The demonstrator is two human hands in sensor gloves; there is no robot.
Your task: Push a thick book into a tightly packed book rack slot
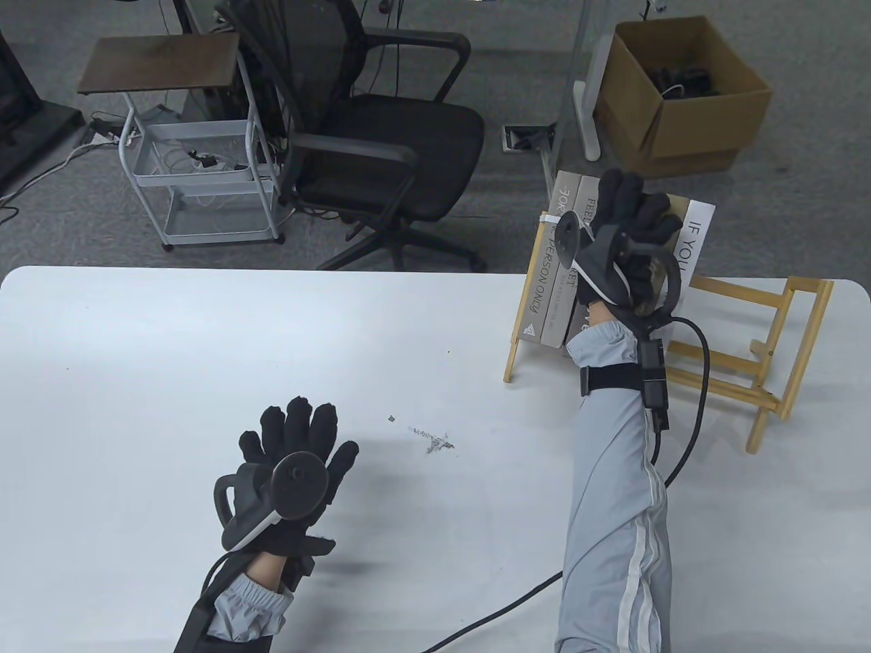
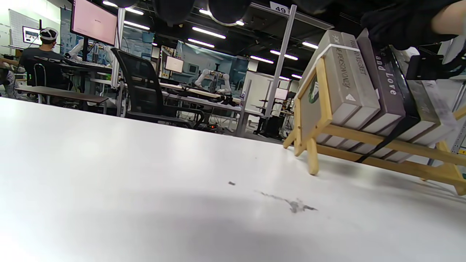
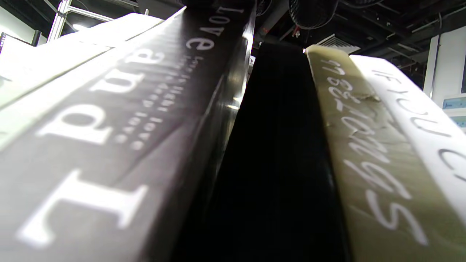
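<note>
A wooden book rack (image 1: 748, 367) stands at the table's right, with several books packed upright at its left end. My right hand (image 1: 629, 204) lies over the top ends of the middle books, fingers spread, and presses on a thick dark brown book lettered "and Love" (image 3: 109, 120). That book also shows in the left wrist view (image 2: 382, 80). A black book (image 3: 276, 145) sits tight between it and an olive one (image 3: 364, 163). My left hand (image 1: 299, 442) rests open and empty on the table, far left of the rack.
Two grey books (image 1: 551, 272) fill the rack's left end and a white book (image 1: 697, 238) stands at the right of the row. The rack's right half holds nothing. A dark smudge (image 1: 432, 442) marks the table. An office chair (image 1: 381, 136) stands beyond the far edge.
</note>
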